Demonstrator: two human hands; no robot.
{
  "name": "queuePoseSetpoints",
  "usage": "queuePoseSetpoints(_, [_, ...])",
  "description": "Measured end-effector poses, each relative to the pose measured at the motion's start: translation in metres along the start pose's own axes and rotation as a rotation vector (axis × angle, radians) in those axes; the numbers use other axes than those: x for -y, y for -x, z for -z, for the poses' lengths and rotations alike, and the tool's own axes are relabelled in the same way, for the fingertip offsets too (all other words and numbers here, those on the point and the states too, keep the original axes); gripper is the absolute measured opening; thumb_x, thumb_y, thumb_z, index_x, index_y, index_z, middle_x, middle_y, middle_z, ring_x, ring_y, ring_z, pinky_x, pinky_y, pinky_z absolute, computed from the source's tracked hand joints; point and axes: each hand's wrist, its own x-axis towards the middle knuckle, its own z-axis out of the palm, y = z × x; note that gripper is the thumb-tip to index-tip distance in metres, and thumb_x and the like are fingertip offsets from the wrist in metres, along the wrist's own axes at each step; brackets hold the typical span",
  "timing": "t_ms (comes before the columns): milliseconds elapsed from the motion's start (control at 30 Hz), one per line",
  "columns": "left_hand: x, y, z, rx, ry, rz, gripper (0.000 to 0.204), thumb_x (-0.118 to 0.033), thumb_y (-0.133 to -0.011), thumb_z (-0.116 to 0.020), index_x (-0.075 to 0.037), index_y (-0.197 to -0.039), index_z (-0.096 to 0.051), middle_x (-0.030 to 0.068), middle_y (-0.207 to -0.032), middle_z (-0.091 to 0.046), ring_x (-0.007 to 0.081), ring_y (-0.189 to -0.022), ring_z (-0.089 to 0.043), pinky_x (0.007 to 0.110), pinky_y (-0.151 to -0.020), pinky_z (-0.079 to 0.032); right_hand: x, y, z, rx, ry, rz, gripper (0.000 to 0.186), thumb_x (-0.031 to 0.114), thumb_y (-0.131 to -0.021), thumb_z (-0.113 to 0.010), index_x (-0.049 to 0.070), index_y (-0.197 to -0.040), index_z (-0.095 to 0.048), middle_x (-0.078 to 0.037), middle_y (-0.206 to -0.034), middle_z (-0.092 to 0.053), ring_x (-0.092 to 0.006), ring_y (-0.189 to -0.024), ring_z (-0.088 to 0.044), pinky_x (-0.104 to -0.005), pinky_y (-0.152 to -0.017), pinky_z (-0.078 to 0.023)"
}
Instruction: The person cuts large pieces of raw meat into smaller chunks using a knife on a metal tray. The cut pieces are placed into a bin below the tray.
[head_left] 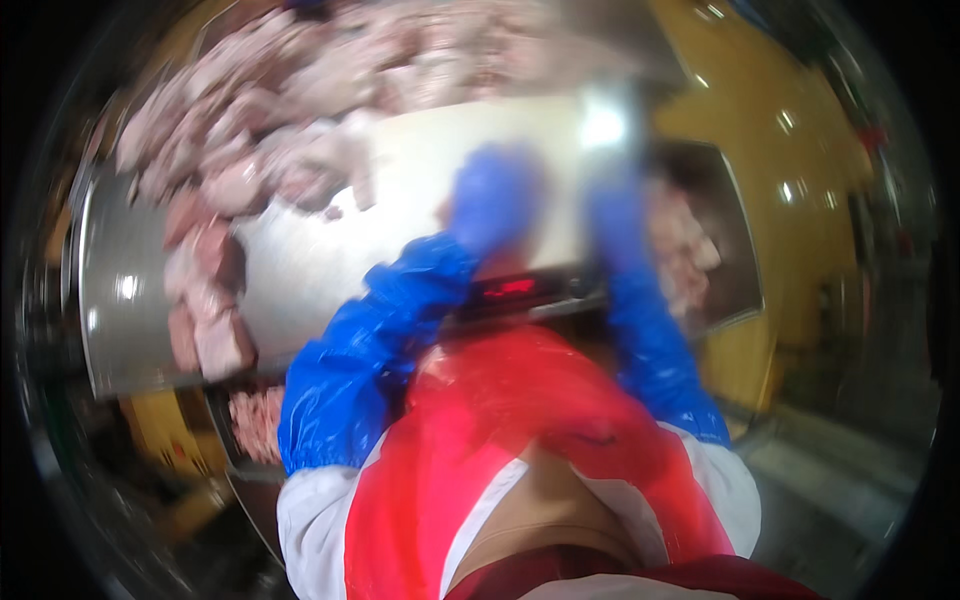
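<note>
My left hand (492,200), in a blue glove, is bunched over a pinkish piece of meat (505,262) on the white cutting board (430,140). Motion smears its fingers, and the hand hides most of the piece. To its right, my right hand (615,215), also blue-gloved and blurred, is closed round the lower end of a broad-bladed knife (607,120). The shiny blade points away from me over the board's right side and catches a bright glare. Just below the left hand sits a dark scale (520,290) with a lit red display.
A large heap of pale raw meat (400,60) covers the far side of the metal table (125,300). Several thick chunks (210,290) lie in a row at the left. At the right stands a metal tray (735,240) with meat pieces (682,240). More meat (257,422) lies low at left.
</note>
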Motion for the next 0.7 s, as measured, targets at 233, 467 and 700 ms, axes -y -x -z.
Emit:
queuePoseSetpoints(233, [0.022, 0.045, 0.007, -0.058, 0.259, 0.029, 0.068, -0.028, -0.094, -0.068, -0.001, -0.152, -0.046, 0.0261, -0.146, -0.051, 0.0403, -0.129, -0.050, 0.050, -0.114, -0.036, 0.030, 0.069, 0.053, 0.033, -0.034, -0.161, 0.079, 0.002, -0.096, -0.062, 0.011, -0.164, -0.024, -0.010, -0.101, -0.067, -0.0112, -0.068, -0.063, -0.0285, -0.054, -0.056])
queuePoseSetpoints(467, [0.007, 0.066, -0.012, -0.187, 0.175, 0.115, 0.063, -0.035, -0.102, -0.061, 0.001, -0.151, -0.045, 0.0268, -0.154, -0.041, 0.0388, -0.139, -0.045, 0.052, -0.116, -0.035, 0.020, 0.080, 0.098, 0.049, 0.050, -0.018, 0.071, 0.010, -0.099, -0.059, 0.014, -0.163, -0.029, -0.013, -0.130, -0.064, -0.0139, -0.077, -0.066, -0.0297, -0.068, -0.057])
queuePoseSetpoints(700, [-0.124, 0.013, 0.015, -0.014, 0.166, -0.157, 0.039, -0.007, -0.092, -0.069, -0.005, -0.131, -0.066, 0.0187, -0.133, -0.060, 0.0349, -0.130, -0.054, 0.046, -0.112, -0.040, 0.017, 0.082, 0.213, -0.252, -0.346, -0.064, 0.031, 0.025, -0.103, -0.061, 0.002, -0.122, -0.056, -0.005, -0.070, -0.061, -0.0117, -0.050, -0.056, -0.0300, -0.047, -0.049])
